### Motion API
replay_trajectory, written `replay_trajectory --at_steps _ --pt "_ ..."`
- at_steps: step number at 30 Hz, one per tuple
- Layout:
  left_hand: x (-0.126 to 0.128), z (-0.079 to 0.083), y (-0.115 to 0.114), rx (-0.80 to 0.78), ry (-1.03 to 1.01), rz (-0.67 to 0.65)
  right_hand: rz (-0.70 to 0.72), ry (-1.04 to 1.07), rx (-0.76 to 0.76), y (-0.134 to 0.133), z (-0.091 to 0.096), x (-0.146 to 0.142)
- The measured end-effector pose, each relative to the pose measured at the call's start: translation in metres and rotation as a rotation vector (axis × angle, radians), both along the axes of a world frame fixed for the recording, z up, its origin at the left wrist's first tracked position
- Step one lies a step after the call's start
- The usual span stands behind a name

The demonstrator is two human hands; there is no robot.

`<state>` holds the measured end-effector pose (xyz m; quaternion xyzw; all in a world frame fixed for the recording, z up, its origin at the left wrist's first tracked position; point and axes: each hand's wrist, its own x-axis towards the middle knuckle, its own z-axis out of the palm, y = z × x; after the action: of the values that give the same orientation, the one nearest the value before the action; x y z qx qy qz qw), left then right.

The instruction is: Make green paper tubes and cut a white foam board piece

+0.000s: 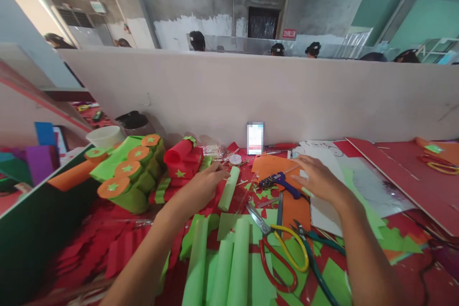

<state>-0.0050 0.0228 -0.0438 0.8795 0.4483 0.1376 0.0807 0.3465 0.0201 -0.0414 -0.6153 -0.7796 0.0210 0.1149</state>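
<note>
My left hand reaches forward over the craft table with its fingers curled, next to a short light-green paper roll; I cannot make out anything in its grip. My right hand hovers palm down with fingers stretched, just right of a blue-handled glue gun that lies on orange paper. Below the hands lie three long green paper tubes and scissors with red and yellow handles.
Green paper rolls capped with orange discs and green stars are stacked at the left beside red rolls. A phone leans on the beige partition. A white sheet, green-handled pliers and paper scraps cover the red table.
</note>
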Motion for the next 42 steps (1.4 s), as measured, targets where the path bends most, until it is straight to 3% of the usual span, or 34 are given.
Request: replay_trajectory --at_steps 2,4,7,10,25,33,42 --pt "0.001 0.007 -0.004 0.020 0.018 0.045 0.244 0.065 0.012 -0.003 0.002 -0.038" --pt "0.002 0.014 -0.007 0.054 0.037 0.085 0.396 0.059 0.022 -0.010 -0.001 -0.080" --pt "0.001 0.020 -0.011 0.090 0.063 0.168 0.534 -0.036 0.065 -0.024 -0.015 -0.130" --pt "-0.001 0.024 -0.012 0.082 0.062 0.239 0.609 -0.096 0.043 -0.030 -0.030 -0.154" --pt "0.000 0.042 -0.021 -0.154 -0.484 0.191 0.677 -0.054 0.071 -0.024 -0.055 -0.163" --pt "0.000 0.043 -0.021 -0.256 -0.592 0.102 0.640 0.045 0.108 -0.020 -0.046 -0.155" --pt "-0.001 0.040 -0.021 -0.291 -0.599 0.147 0.638 -0.082 0.099 -0.022 -0.063 -0.164"
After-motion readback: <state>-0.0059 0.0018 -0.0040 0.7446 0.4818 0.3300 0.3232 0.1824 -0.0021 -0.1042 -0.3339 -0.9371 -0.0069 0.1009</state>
